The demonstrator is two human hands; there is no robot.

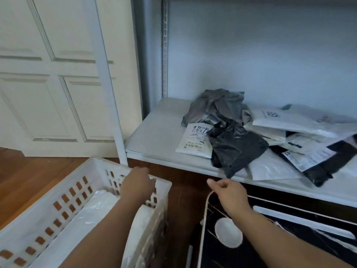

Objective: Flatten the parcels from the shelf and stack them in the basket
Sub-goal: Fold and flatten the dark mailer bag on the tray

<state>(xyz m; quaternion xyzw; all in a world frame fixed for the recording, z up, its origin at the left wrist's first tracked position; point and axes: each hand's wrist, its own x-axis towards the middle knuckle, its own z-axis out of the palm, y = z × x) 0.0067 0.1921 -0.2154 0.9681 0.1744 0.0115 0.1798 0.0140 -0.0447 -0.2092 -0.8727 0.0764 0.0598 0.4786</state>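
My left hand (138, 183) hangs over the basket (100, 165), fingers curled down, grasping nothing I can see; a white parcel (90, 213) already lies flat inside. My right hand (228, 192) hovers loosely curled, empty, below the shelf (154, 132), probably heading for its crumpled black parcel (235, 146).

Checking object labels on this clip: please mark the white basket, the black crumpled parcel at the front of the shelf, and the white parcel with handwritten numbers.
white basket (164, 183): head view, far right corner of its rim.
black crumpled parcel (236, 147): head view, middle of its body.
white parcel with handwritten numbers (194, 143): head view, centre of its printed label.
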